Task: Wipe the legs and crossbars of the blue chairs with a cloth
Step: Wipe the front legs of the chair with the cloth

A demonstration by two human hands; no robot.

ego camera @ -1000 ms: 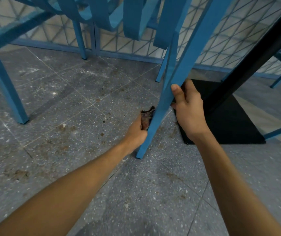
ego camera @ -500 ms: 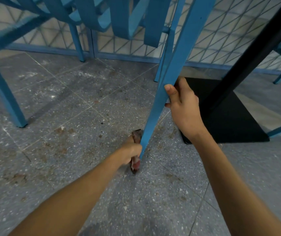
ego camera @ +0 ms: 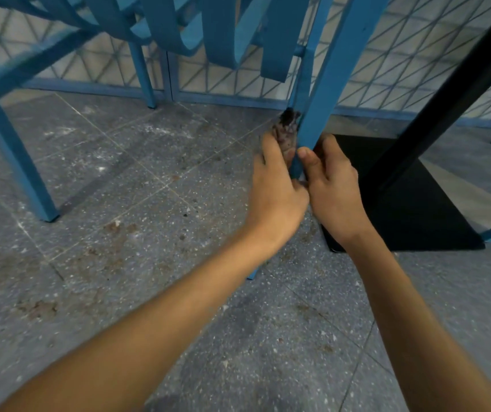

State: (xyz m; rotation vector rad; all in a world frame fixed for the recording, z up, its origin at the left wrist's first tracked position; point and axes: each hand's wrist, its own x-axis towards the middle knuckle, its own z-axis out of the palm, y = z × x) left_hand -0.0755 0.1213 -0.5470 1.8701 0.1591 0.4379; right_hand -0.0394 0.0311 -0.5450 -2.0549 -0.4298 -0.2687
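Observation:
A slanted blue chair leg (ego camera: 330, 81) runs from the upper right down to the floor, its foot just showing under my left wrist. My left hand (ego camera: 274, 191) grips a dark reddish cloth (ego camera: 286, 130) and presses it against the left side of this leg about midway up. My right hand (ego camera: 331, 185) grips the same leg from the right, thumb across its front, touching my left hand. The blue seat slats (ego camera: 217, 28) hang above.
Another blue leg (ego camera: 9, 144) stands at the left, and a thinner one (ego camera: 141, 75) at the back. A black table post (ego camera: 446, 81) rises from a black base plate (ego camera: 422, 215) on the right. A blue lattice fence (ego camera: 226, 81) lines the back. The speckled floor is dirty.
My left hand has slid the cloth up the leg from near its foot to mid height, beside my right hand. My right hand has kept its grip on the leg.

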